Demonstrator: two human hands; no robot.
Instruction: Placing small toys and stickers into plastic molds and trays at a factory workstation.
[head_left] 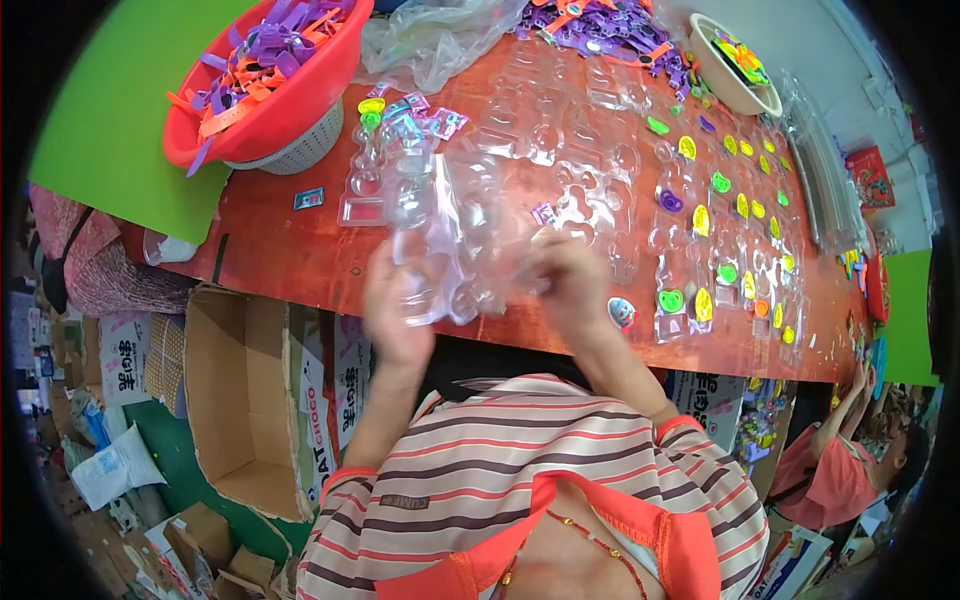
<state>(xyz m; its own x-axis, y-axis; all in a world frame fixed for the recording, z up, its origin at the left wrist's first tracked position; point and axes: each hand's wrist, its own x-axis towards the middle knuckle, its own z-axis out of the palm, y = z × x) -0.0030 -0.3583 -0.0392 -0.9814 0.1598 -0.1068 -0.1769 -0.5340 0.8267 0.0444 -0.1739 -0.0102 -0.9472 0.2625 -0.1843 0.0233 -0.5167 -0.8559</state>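
Shirt [520, 450]: striped, red-trimmed, worn by the person at the table [275, 255].
Left hand [398, 315]: closed on the tray's lower left side.
Right hand [572, 280]: fingers bent at the tray's right side; blur hid whether they gripped.
Tray [440, 240]: clear plastic with rounded hollows, held up between the hands above the table's near part; blurred.
Carton [245, 385]: brown, open-topped, left of the person, below table height.
Disc [621, 312]: round, multicoloured, on the table near the right wrist.
Loose packet [544, 213]: pink and purple, just beyond the right hand.
Blue packet [308, 198]: flat on the table, left of the tray.
Filled trays [685, 270]: at right, carrying yellow, green, purple and orange pieces.
Packet pile [425, 120]: small, mixed colours, beyond the tray.
Red basket [325, 80]: far left, heaped with purple and orange straps.
Bag [430, 45]: clear plastic, crumpled, beside the basket.
Strap heap [600, 25]: mostly purple, far edge.
Bowl [725, 88]: cream, far right, holding bright pieces.
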